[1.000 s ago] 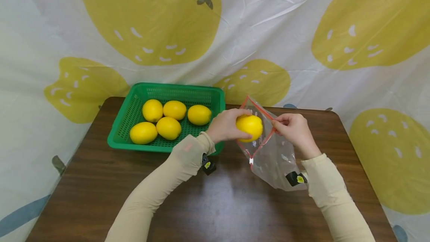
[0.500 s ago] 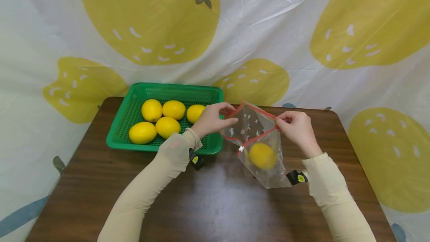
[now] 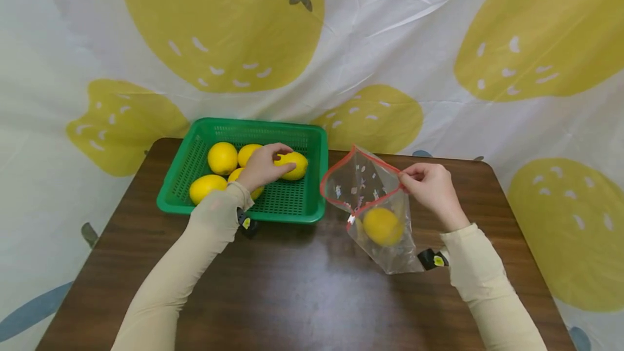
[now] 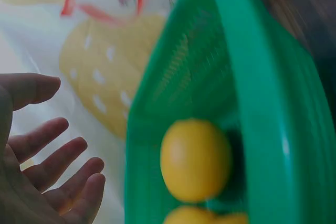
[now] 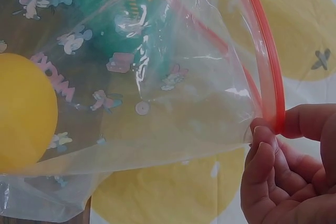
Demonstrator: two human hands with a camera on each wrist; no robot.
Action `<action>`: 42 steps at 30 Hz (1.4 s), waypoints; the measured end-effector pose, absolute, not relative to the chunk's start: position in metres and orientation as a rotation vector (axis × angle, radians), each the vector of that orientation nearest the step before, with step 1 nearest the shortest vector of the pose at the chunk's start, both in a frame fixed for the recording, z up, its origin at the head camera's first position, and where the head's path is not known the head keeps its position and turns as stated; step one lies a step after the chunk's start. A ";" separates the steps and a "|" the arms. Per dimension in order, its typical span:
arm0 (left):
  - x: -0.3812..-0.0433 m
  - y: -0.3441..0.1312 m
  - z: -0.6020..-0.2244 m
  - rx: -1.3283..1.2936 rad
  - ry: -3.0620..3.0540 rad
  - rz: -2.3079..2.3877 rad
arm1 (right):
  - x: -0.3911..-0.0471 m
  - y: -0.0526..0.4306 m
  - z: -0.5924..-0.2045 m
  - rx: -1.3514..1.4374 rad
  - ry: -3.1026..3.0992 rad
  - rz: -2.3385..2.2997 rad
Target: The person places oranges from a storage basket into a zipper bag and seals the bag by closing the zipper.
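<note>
The left hand had moved leftward from the mouth of the clear plastic bag with small printed figures to a spot over the green, rectangular, slatted plastic basket. A second earlier it had held the smooth yellow oval lemon at that mouth; now this lemon lay low inside the bag, to the right of the basket. By my judgement, that left one lemon bagged and five in the basket.

The left hand held nothing: its thumb and fingers were spread wide just beside the bright yellow lemon at the basket's right, though whether they touched it I could not tell. The right hand had stayed put, its thumb and fingers pinching the red plastic zip edge at the right corner of the mouth. The mouth stood open, with the small white slider at its near corner.

The left hand and wrist partly hid the two middle lemons, and the basket's right wall rose between its fruit and the bag. Below was the dark brown wood-grain table; behind its far edge hung the white cloth with large yellow lemon prints
</note>
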State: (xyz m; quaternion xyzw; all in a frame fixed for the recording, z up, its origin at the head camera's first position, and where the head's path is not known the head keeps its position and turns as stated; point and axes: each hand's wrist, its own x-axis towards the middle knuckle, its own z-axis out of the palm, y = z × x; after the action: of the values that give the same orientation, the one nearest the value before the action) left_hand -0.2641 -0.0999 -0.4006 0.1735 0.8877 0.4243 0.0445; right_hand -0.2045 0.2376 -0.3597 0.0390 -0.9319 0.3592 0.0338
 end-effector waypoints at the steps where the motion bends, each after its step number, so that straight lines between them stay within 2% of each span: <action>1: -0.265 -0.106 -0.402 0.506 2.722 1.272 | -0.204 0.238 -0.360 0.120 -2.867 1.105; 8: -0.267 -0.143 -0.413 0.335 2.765 1.160 | -0.205 0.239 -0.360 0.138 -2.862 1.108; 15: -0.271 -0.159 -0.427 0.232 2.773 1.009 | -0.205 0.239 -0.361 0.154 -2.859 1.108; 25: -0.272 -0.160 -0.445 0.205 2.820 0.793 | -0.203 0.240 -0.361 0.141 -2.866 1.110; 36: -0.268 -0.151 -0.446 0.046 2.795 0.673 | -0.202 0.238 -0.365 0.166 -2.857 1.114; 42: -0.270 -0.148 -0.448 0.042 2.789 0.669 | -0.202 0.238 -0.367 0.165 -2.854 1.121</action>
State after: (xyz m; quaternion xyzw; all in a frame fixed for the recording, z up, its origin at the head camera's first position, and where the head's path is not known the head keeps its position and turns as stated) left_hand -0.2701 -0.1476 -0.4477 0.0146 0.9633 0.2309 0.1361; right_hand -0.2020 0.2384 -0.3672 0.0537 -0.9288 0.3648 0.0355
